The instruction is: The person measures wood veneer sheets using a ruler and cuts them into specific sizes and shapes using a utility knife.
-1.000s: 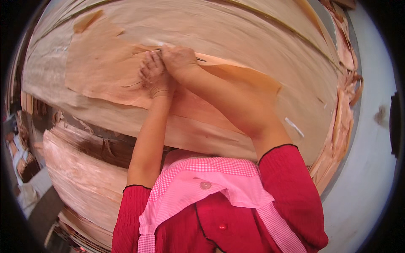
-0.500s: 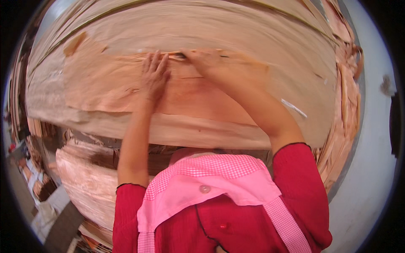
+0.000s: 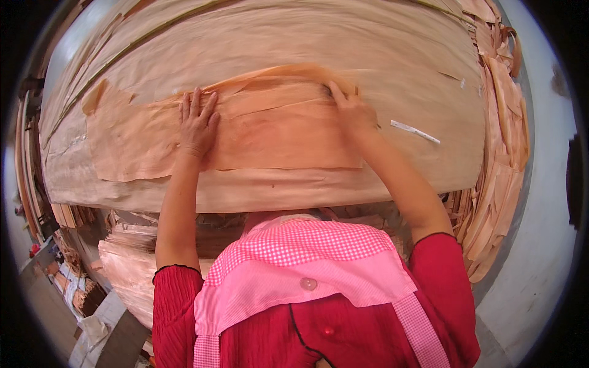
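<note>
A thin orange-brown sheet of wood veneer (image 3: 276,141) lies over a large pale veneer sheet (image 3: 270,37). My left hand (image 3: 199,126) rests flat on the orange sheet with its fingers spread. At the sheet's right part, my right hand (image 3: 353,111) is closed on a small dark tool (image 3: 327,91), mostly hidden by the fingers; its exact kind does not show. A narrow veneer strip (image 3: 264,76) bows up along the sheet's far edge, between the two hands.
A slim white stick-like thing (image 3: 415,131) lies right of my right hand. Ragged veneer pieces (image 3: 500,135) hang at the stack's right end, beside a grey wall (image 3: 552,184). Below the near edge, at left, stands another veneer stack (image 3: 126,264).
My right hand has moved right along the sheet's far edge with the dark tool. The narrow strip now bulges away from the sheet. My left hand has shifted slightly left and nearer.
</note>
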`<state>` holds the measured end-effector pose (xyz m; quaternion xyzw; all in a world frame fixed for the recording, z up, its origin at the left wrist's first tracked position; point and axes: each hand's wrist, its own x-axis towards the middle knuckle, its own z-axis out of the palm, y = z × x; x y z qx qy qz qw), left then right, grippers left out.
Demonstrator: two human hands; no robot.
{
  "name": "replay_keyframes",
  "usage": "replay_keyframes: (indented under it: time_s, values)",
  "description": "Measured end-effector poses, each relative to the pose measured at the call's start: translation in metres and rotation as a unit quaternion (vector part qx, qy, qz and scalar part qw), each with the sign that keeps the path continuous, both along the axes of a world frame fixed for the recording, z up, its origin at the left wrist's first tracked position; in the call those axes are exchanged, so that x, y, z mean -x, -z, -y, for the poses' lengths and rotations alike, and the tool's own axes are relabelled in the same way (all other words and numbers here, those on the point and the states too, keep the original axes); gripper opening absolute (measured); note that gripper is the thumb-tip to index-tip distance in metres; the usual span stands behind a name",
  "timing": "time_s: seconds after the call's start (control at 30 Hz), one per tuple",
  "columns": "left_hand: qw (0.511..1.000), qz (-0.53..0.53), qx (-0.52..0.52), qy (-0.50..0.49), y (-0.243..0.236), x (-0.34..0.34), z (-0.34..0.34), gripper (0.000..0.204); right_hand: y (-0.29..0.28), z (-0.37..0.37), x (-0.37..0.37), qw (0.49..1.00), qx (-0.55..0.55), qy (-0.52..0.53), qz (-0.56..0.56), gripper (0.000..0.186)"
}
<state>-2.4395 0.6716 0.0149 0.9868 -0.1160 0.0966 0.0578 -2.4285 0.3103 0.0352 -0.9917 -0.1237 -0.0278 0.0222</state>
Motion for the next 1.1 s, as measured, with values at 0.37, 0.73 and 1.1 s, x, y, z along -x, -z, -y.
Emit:
replay_keyframes:
  time_s: [0.37, 0.73, 1.1]
  values:
    - [1.000, 0.002, 0.010, -0.008, -0.004, 0.001, 0.001, 0.042, -0.040, 0.037, -0.023, 0.954, -0.214, 0.171, -0.120, 0.037]
    - [1.000, 0.008, 0.018, -0.015, 0.008, 0.001, -0.007, 0.048, -0.112, 0.017, 0.079, 0.936, -0.323, -0.139, -0.001, 0.024]
    - [0.951, 0.124, 0.252, 0.130, -0.012, 0.113, -0.069, 0.040, -0.208, -0.069, 0.101, 0.816, -0.561, 0.047, 0.129, 0.014]
